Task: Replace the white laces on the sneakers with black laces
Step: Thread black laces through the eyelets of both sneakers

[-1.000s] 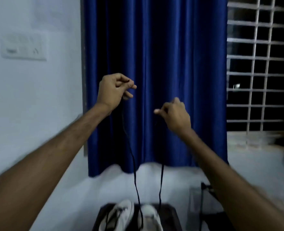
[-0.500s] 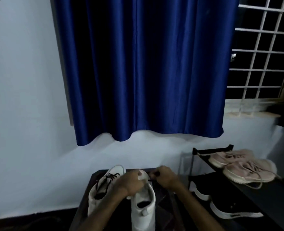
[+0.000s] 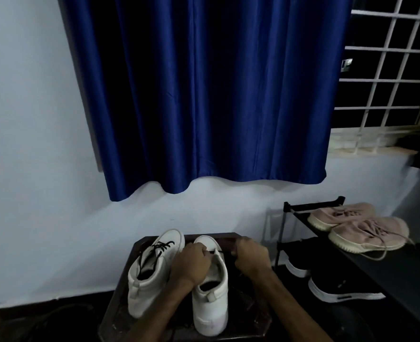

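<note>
Pinching the black lace (image 3: 215,252) between curled fingers, the person's left hand (image 3: 190,264) sits over the front eyelets of the right-hand sneaker (image 3: 211,304), low in the middle of the frame. Their right hand (image 3: 250,255) is clenched just beside that shoe, and it looks to be closed round the other end of the same lace, though dark cord against a dark top is hard to make out from where I stand. Only a short piece of lace shows, stretched across the toe end between the two hands, so I judge the lacing of this shoe has barely begun.

Touching it on the left, the left-hand sneaker (image 3: 152,275) already wears its black lacing (image 3: 162,246), criss-crossed up the front. No white lace shows on either shoe. Both stand, toes to the wall, on a small dark table (image 3: 250,314).

What worries me is the pull. If one hand draws harder, the ends come out uneven, or a short end slips back out of its eyelet. Neither hand pins the shoe down, so a firm tug could slide it along the top or tip it against its neighbour. The dim light makes a missed eyelet or a twisted lace easy to overlook.

At lower right a black shoe rack (image 3: 312,207) holds pink sneakers (image 3: 366,233) above black shoes (image 3: 337,285). A blue curtain (image 3: 204,95) fills the upper middle, with a white window grille (image 3: 389,77) at upper right.
</note>
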The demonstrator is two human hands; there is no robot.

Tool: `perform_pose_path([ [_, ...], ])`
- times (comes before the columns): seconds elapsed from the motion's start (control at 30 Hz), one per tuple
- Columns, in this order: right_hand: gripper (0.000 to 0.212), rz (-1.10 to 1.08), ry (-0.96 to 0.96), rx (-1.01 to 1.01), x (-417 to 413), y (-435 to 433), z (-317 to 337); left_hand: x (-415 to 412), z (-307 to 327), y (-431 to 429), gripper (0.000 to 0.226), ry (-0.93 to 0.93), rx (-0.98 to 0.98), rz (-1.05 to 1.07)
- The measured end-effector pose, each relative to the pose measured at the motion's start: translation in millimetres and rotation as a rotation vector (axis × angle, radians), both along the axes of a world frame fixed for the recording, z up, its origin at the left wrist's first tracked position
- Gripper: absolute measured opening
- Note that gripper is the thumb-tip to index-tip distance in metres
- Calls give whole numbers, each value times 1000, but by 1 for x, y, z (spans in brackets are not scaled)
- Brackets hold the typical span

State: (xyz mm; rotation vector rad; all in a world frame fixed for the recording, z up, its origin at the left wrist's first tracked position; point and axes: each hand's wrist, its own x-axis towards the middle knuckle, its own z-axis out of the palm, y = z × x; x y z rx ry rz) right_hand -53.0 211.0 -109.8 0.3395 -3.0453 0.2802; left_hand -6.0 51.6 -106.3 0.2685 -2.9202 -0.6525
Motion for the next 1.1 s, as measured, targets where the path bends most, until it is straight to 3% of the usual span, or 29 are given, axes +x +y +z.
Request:
perform_pose_path([
  [0.13,28,-60,6,102,-1,7,0,4,1,3,31,42,28,43],
  [0.23,25,-95,-19,-18,-2,8,6,8,2,0,32,43,137,50],
  [0.33,16,-100,15,-450,-15,16,33,4,25,-17,28,167,397,76],
  [0.4,24,-34,15,-855,-20,19,73,1,63,-30,27,349,582,91],
  [0.47,25,36,-74,-1187,-17,14,129,3,115,-38,26,486,686,2],
  [0.5,22,76,-100,-1260,-15,10,156,4,142,-41,24,546,738,-53],
  [0.67,20,293,-43,-1367,6,-15,289,19,285,-51,13,718,940,-192],
  [0.77,15,388,51,-1329,30,-27,355,32,350,-47,12,749,1003,-238],
  [0.97,12,434,206,-1371,61,-38,440,51,422,-27,12,844,1058,-235],
  [1.1,10,426,347,-1384,64,-38,480,60,459,-20,12,909,997,-265],
])
